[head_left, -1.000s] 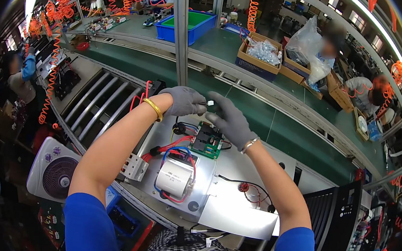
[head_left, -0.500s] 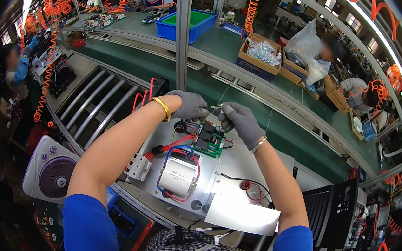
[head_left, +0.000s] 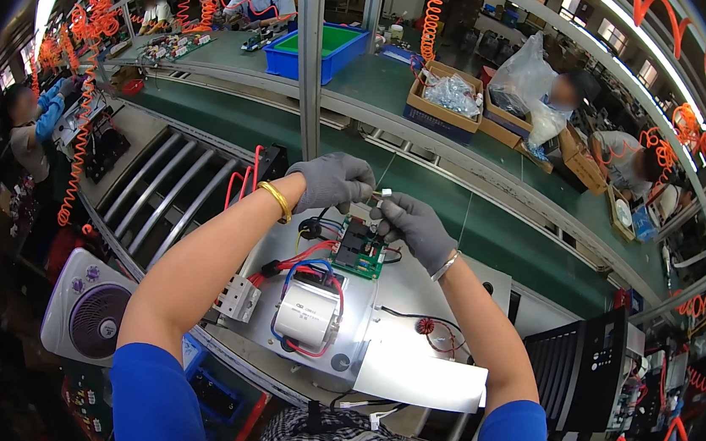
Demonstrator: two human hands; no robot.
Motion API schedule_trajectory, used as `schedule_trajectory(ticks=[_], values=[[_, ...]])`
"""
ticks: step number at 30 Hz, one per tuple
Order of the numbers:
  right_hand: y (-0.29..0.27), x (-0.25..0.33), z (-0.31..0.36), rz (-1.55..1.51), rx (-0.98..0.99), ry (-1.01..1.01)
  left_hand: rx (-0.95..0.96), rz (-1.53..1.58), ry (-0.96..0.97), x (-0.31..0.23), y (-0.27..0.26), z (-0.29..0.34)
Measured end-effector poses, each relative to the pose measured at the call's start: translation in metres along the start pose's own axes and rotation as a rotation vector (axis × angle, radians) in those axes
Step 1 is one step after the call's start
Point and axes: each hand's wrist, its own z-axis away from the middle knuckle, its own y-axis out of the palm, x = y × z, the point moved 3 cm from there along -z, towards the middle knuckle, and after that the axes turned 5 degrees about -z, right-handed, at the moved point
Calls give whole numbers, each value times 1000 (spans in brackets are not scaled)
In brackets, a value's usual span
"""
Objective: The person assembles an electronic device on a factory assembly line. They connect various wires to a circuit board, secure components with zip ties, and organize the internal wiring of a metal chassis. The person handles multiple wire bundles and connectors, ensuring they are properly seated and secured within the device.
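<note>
My left hand (head_left: 333, 181), in a grey glove, is pinched closed above the far end of a metal panel (head_left: 395, 310). Close beside it, my gloved right hand (head_left: 417, 230) closes its fingertips on a thin wire lead with a small white connector (head_left: 385, 193). Whatever lies inside the left fingers is too small to make out. Just below both hands a green circuit board (head_left: 358, 255) is mounted on the panel. Nearer me sit a white cylindrical capacitor (head_left: 307, 316) with red and blue wires and a grey breaker block (head_left: 238, 298).
A roller conveyor (head_left: 164, 194) runs to the left, with a purple-and-white fan (head_left: 94, 310) nearer me. Beyond an upright metal post (head_left: 309, 72) stand a blue bin (head_left: 334, 64) and a cardboard box (head_left: 440, 114). A black slatted panel (head_left: 572, 369) is at right. Co-workers sit farther off.
Both hands have shifted slightly and drawn closer together. The thin wires that showed between them are now mostly hidden, and the white connector sticks up between the fingers.
</note>
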Motion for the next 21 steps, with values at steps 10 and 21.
schedule_trajectory(ticks=[10,21], values=[[3,7,-3,42,11,-36,-47,162,-56,0,4,-13],[16,11,-5,154,65,-49,-69,158,-139,-4,-1,-6]])
